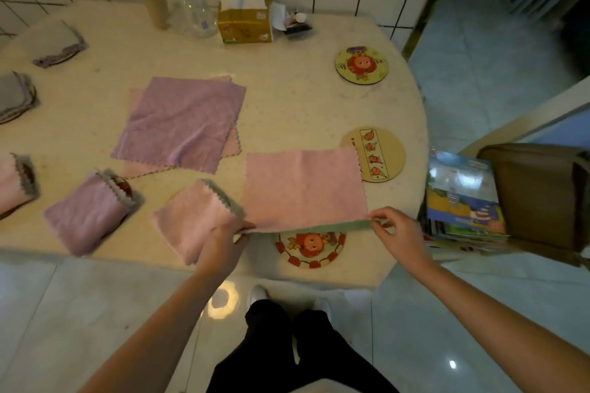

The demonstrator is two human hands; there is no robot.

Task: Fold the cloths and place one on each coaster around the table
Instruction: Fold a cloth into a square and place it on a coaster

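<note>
A pink cloth [303, 188] lies spread flat near the table's front edge. My left hand [223, 242] pinches its near left corner and my right hand [396, 233] pinches its near right corner. Its lifted edge partly hides a red coaster [311, 252]. To the right, a tan coaster [380, 153] is partly under the cloth, and a yellow coaster [361, 65] lies bare farther back. Unfolded purple cloths [178, 124] are stacked mid-table. Folded cloths rest on coasters: a pink one [191, 217], a purple one [86, 214], and several along the left edge.
The pale round table [303, 99] stands against a tiled wall. A tissue box [244, 24], a clear bottle [191, 13] and a cardboard tube [156, 8] stand at the back. Books [463, 198] and a brown bag [539, 195] sit to the right of the table.
</note>
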